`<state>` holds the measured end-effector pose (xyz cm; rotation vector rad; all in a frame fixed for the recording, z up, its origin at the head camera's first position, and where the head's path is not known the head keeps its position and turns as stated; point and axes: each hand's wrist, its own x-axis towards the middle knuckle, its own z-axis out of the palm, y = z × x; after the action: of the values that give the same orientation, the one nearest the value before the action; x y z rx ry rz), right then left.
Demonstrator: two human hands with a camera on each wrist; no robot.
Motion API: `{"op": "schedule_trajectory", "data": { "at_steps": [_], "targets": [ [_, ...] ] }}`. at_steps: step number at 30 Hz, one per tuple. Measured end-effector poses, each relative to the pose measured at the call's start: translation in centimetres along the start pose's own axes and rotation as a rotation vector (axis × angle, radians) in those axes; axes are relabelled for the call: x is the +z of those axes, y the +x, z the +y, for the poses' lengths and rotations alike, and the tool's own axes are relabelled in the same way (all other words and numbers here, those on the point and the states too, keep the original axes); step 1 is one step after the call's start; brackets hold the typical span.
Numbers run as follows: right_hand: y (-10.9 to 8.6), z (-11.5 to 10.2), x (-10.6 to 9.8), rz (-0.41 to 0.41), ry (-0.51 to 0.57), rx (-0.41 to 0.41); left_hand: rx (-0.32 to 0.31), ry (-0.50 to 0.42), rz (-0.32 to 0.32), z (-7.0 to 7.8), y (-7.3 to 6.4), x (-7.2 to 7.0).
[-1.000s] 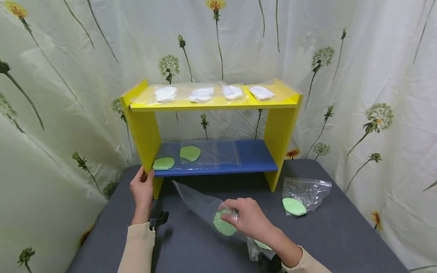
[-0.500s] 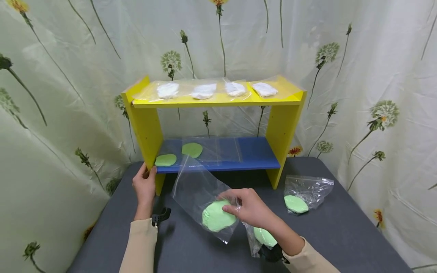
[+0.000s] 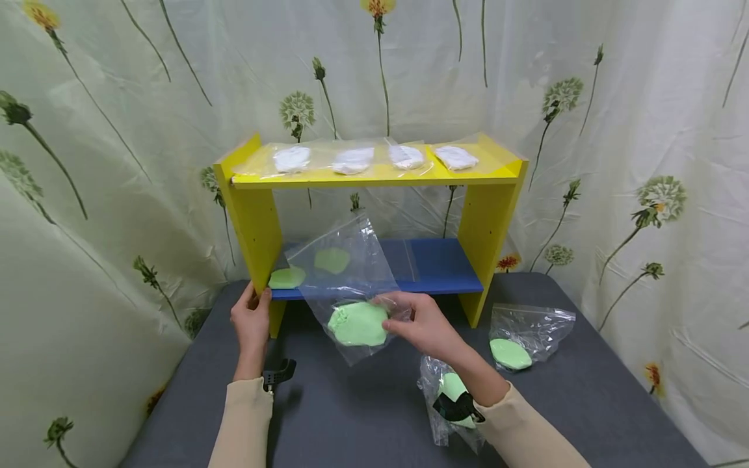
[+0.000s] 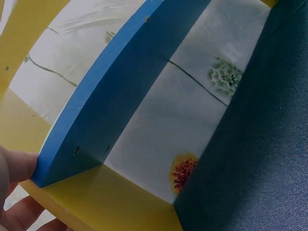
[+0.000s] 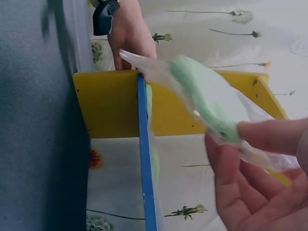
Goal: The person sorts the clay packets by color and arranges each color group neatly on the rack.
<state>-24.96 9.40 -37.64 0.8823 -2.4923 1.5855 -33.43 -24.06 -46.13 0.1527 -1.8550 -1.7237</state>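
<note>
My right hand point(image 3: 427, 325) pinches a clear zip bag point(image 3: 357, 250) holding a flat pale-green lump point(image 3: 358, 324); what the lump is made of I cannot tell. The bag hangs in front of the blue lower shelf board point(image 3: 441, 260), its far end overlapping it. With my left hand point(image 3: 251, 325) I grip the left side panel of the yellow shelf unit point(image 3: 251, 227). In the left wrist view the thumb point(image 4: 21, 166) lies at the blue board's end, and the fingers reach behind the panel. Two bagged green lumps point(image 3: 287, 278) point(image 3: 331, 260) lie on the blue board's left part.
Several bagged white pieces point(image 3: 354, 160) lie in a row on the yellow top board. On the dark table point(image 3: 351, 416) are two more bagged green lumps, one point(image 3: 511, 354) to the right, one point(image 3: 453, 387) under my right forearm. A flowered curtain point(image 3: 614, 162) hangs behind.
My right hand has lifted the bagged green lump from low over the table up and forward toward the blue board, and the bag has spread out. My left hand keeps its grip on the panel.
</note>
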Motion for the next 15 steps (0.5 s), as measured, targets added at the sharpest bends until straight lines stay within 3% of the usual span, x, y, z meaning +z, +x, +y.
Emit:
{"op": "schedule_trajectory", "data": {
  "at_steps": [8,15],
  "targets": [
    [3.5,-1.7,-1.1,0.155,0.204,-0.022,0.005,0.001,0.017,0.0,0.1,-0.1],
    [7.0,0.6,-2.3,0.266,0.313,0.056,0.006,0.004,0.013,-0.2,0.2,0.1]
  ]
}}
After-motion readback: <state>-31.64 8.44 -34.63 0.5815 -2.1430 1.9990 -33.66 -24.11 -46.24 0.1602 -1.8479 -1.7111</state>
